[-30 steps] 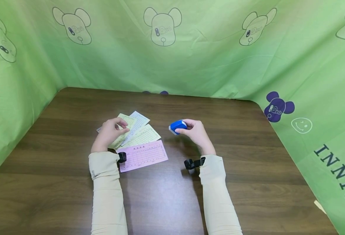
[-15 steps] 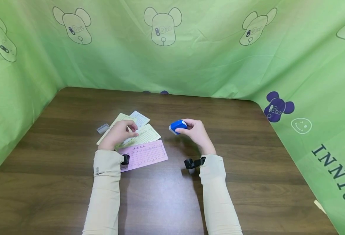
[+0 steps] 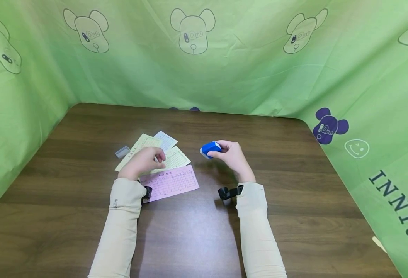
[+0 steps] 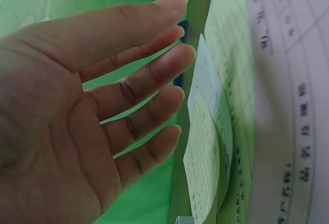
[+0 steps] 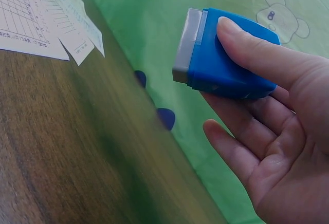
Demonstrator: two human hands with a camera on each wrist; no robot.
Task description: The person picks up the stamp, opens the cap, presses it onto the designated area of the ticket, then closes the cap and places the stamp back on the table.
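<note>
While the right hand [image 3: 234, 159] pinches a smooth, blocky blue plastic stamp [image 5: 234, 54], the left hand [image 3: 142, 162], fingers [image 4: 146, 80] loosely parted, hangs over thin, grid-printed paper slips [image 3: 174, 182].

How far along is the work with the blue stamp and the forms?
Done, it seems: the clear cap is off, lying left of the overlapping forms. In hand: the right hand holds the blue stamp; the left hand hovers over the forms, holding nothing. Remaining, probably: stamping; I can make out no imprint on the pink form.
</note>
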